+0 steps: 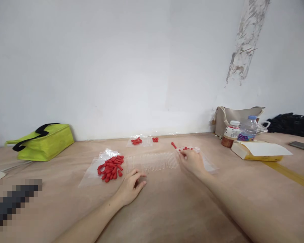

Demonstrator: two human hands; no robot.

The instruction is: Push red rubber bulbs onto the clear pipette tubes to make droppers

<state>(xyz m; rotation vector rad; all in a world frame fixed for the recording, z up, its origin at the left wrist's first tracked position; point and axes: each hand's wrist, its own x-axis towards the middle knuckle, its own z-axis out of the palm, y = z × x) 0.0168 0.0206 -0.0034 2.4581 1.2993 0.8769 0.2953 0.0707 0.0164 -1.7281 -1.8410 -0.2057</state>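
Head view, right hand point(192, 162) pinching red, seemingly rubber dropper point(173, 145), left hand point(130, 189) curled, empty

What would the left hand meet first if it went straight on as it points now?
Most likely the row of thin, clear tubes lying just ahead of the left hand; its height above the tabletop is hard to judge, so it could pass over them.
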